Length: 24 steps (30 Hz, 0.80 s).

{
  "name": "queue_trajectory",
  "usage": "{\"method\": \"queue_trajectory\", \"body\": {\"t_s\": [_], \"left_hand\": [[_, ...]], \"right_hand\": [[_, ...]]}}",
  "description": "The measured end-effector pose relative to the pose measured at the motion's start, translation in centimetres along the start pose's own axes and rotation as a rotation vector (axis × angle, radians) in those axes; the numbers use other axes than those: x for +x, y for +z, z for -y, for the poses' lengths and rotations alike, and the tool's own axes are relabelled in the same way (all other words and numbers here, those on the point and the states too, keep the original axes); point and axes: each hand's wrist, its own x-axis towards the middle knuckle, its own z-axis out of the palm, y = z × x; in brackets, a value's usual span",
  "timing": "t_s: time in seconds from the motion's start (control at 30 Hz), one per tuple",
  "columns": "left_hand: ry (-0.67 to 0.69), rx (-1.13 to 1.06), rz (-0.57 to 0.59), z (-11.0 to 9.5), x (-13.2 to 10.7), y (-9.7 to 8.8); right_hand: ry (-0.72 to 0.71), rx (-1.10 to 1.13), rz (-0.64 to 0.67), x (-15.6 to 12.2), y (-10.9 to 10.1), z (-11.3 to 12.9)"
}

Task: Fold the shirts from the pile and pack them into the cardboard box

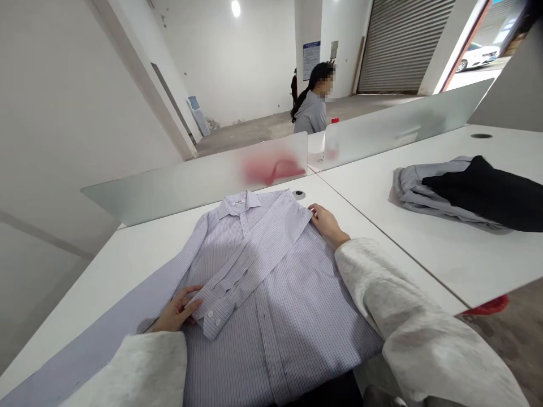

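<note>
White desk [102,282] below frosted divider [178,186], roller shutter [401,45] in far background. Striped button-front shirt [275,333] lying flat on desk, collar far, one sleeve [254,254] folded diagonally across chest. Left hand [176,310] open, fingers against buttoned cuff [211,316], near left. Right hand [326,225] on shirt's far-right shoulder edge; resting or pinching, cannot tell. Grey-and-black clothes pile [470,192] on neighbouring desk [445,265], right. Co-worker [311,113] standing beyond divider.
</note>
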Motion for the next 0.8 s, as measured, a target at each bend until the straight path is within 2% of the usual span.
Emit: {"method": "queue_trajectory", "body": {"t_s": [0.07,0.2,0.27,0.43,0.5,0.57,0.63,0.77,0.8], "left_hand": [[0.029,-0.008,-0.027,-0.1,-0.1,0.1],[0.100,-0.032,-0.054,-0.5,-0.1,0.4],[0.112,-0.022,-0.065,-0.6,-0.2,0.7],[0.132,0.120,-0.198,-0.8,-0.8,0.9],[0.132,0.241,-0.302,-0.7,-1.0,0.6],[0.154,0.352,-0.415,-0.5,-1.1,0.1],[0.184,0.418,-0.474,-0.2,-1.1,-0.2],[0.243,0.499,-0.469,-0.2,-1.0,-0.3],[0.239,0.515,-0.472,-0.4,-1.1,-0.4]], "right_hand": [[-0.013,0.001,0.018,0.0,0.0,0.1],[0.122,-0.049,0.032,0.0,-0.1,0.4],[0.143,-0.089,0.046,-0.1,-0.3,0.5],[0.177,-0.153,0.080,-0.5,-0.5,0.6],[0.138,-0.141,0.108,-0.6,-0.7,0.2],[0.029,-0.096,0.176,-0.6,-1.1,-0.5],[-0.071,-0.058,0.191,-0.5,-1.9,-1.4],[-0.161,-0.112,-0.054,-0.5,-3.3,-2.0],[-0.202,-0.116,-0.079,-0.6,-3.3,-1.7]]}}
